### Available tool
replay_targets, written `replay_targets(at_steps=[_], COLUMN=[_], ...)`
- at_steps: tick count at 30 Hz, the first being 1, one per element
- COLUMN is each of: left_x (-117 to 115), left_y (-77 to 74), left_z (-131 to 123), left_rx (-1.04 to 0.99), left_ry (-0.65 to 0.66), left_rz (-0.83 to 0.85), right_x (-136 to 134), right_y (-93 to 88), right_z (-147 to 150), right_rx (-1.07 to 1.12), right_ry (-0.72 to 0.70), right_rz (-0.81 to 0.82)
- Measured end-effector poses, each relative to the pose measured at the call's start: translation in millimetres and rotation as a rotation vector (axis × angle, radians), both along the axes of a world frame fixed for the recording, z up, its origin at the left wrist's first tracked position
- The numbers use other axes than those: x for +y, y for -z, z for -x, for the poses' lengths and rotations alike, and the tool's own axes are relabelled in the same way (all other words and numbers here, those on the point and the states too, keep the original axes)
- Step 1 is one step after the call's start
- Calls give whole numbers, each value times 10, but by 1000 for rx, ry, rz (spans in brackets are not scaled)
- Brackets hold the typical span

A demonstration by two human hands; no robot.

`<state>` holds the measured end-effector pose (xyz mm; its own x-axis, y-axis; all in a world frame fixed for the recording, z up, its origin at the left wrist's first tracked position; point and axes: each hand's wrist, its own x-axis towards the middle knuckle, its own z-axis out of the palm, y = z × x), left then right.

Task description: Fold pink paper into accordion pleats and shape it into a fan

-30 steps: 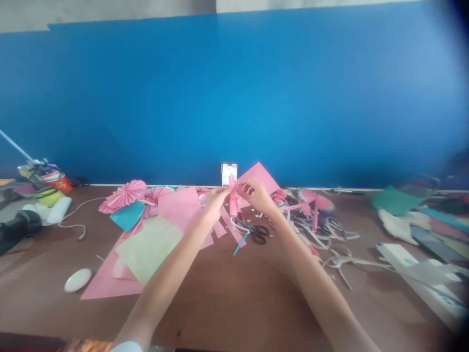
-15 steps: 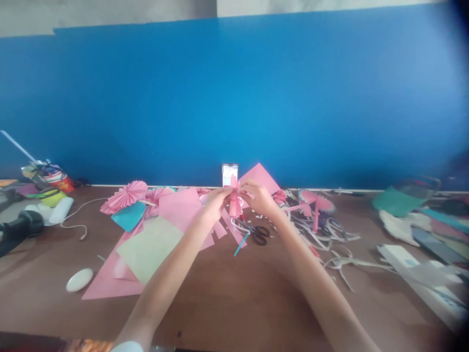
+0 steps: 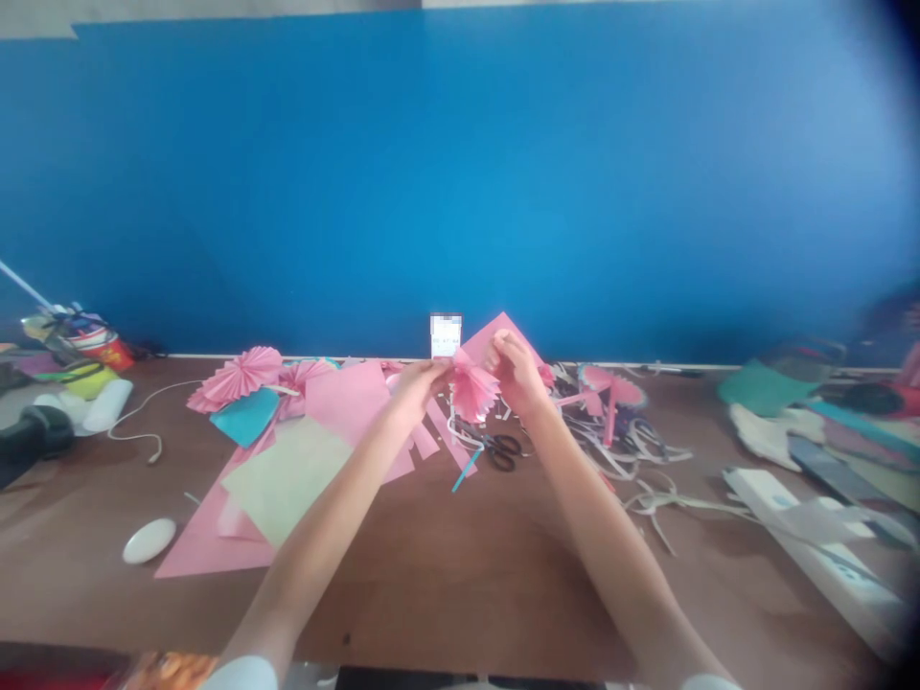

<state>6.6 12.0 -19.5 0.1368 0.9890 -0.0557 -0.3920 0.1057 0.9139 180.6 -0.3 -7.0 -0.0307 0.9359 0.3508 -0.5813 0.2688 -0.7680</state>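
Observation:
A pleated pink paper fan [image 3: 474, 388] is held up between my hands, its folds spread downward. My left hand [image 3: 421, 385] pinches its left side near the top. Closed and raised at the fan's upper right, my right hand [image 3: 516, 369] has its fingers bent together; whether they grip the fan's edge is hidden. Scissors with dark handles [image 3: 503, 452] lie on the table just below the fan, beside a thin blue strip [image 3: 466, 471]. A phone with a lit screen [image 3: 447, 335] stands behind my hands.
Pink sheets [image 3: 352, 407], a pale green sheet [image 3: 287, 479] and a pleated pink fan [image 3: 241, 379] lie left. White paper strips [image 3: 632, 460] tangle at right, near a white power strip [image 3: 812, 546]. A white computer mouse [image 3: 149, 541] sits front left. A blue wall [image 3: 460, 172] stands behind the table.
The pink paper, a narrow bundle before, now fans out between my hands. My right hand has moved up, with its fingers curled. The view has shifted slightly.

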Motion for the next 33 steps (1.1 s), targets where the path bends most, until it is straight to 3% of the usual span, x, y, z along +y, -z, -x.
replay_targets(at_steps=[11, 20, 33], left_x=[25, -84, -299], left_y=[20, 63, -68], left_z=[31, -37, -105], left_rx=[85, 282, 501], left_ry=[-1, 36, -91], left_rz=[-55, -366, -565], right_x=[135, 29, -72], right_y=[76, 7, -3], right_z=[-137, -43, 147], right_rx=[252, 239, 83], right_ry=[20, -62, -23], right_rz=[105, 101, 58])
